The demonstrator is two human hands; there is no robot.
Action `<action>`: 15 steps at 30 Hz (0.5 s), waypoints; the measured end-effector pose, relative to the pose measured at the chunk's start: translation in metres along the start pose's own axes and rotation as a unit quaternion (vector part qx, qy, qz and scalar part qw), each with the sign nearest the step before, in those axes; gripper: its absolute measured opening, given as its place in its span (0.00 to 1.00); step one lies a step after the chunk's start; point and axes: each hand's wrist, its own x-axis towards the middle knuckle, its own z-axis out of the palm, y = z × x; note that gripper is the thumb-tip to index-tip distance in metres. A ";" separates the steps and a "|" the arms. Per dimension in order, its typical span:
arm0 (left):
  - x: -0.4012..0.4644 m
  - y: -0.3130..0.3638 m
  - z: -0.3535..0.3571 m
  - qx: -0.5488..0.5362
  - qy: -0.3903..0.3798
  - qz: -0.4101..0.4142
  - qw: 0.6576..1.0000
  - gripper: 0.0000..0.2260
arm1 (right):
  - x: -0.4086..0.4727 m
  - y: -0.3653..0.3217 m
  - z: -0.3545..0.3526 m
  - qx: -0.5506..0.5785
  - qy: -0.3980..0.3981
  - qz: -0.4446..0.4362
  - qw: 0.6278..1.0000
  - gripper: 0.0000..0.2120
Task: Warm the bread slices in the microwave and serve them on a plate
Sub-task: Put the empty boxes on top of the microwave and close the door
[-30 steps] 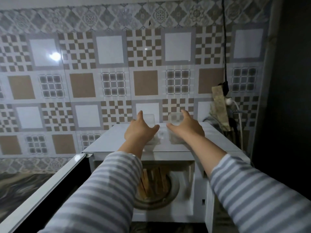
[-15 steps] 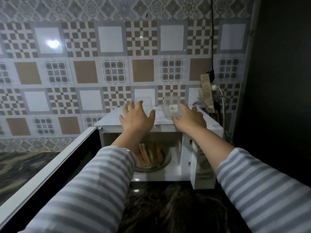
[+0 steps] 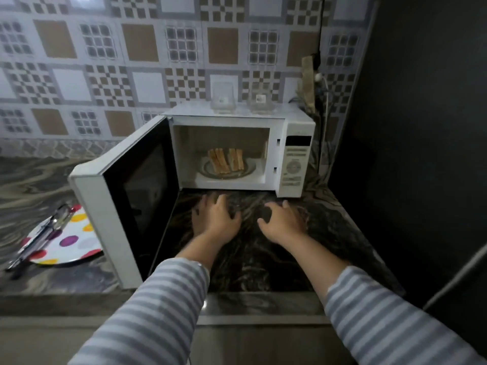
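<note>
both hands hover palm-down over the dark marbled counter [image 3: 263,259] in front of the open microwave [image 3: 237,119]. the left hand [image 3: 217,219] has its fingers spread wide and holds nothing; the right hand [image 3: 283,223] is likewise splayed and empty, thumb turned inward. whether the fingertips touch the stone cannot be told. the bread slices [image 3: 226,160] stand leaning on the turntable plate [image 3: 208,171] inside the cavity, the microwave door [image 3: 137,191] swung fully out to the left. half a second earlier both hands were raised at the top of the microwave, the right one at a clear glass; now they are down low and two clear glasses [image 3: 222,101] stand free on the lid, apart from each other. a polka-dot plate [image 3: 71,241] with tongs [image 3: 39,238] laid across it lies on the counter left of the door. patterned tiles [image 3: 139,43] cover the back wall; a dark panel [image 3: 421,127] closes the right side.
</note>
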 end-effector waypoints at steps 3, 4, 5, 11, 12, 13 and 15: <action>-0.050 -0.018 0.012 0.031 -0.024 -0.004 0.999 0.26 | -0.041 0.015 0.028 -0.015 -0.027 -0.016 0.999 0.23; -0.068 -0.025 0.015 0.029 -0.031 -0.006 0.999 0.24 | -0.055 0.020 0.036 -0.017 -0.030 -0.025 0.999 0.22; -0.086 -0.033 0.018 0.024 -0.036 -0.011 0.999 0.22 | -0.070 0.023 0.044 -0.019 -0.031 -0.030 0.999 0.20; -0.184 -0.067 0.023 0.027 -0.108 -0.070 0.991 0.17 | -0.151 0.037 0.079 -0.038 -0.037 -0.066 0.996 0.16; -0.195 -0.075 0.023 0.027 -0.120 -0.079 0.989 0.17 | -0.160 0.039 0.083 -0.042 -0.056 -0.070 0.995 0.16; -0.204 -0.084 0.024 0.023 -0.129 -0.092 0.987 0.17 | -0.169 0.040 0.087 -0.042 -0.080 -0.067 0.994 0.17; -0.221 -0.099 0.021 0.017 -0.132 -0.113 0.985 0.16 | -0.184 0.040 0.094 -0.037 -0.124 -0.048 0.990 0.17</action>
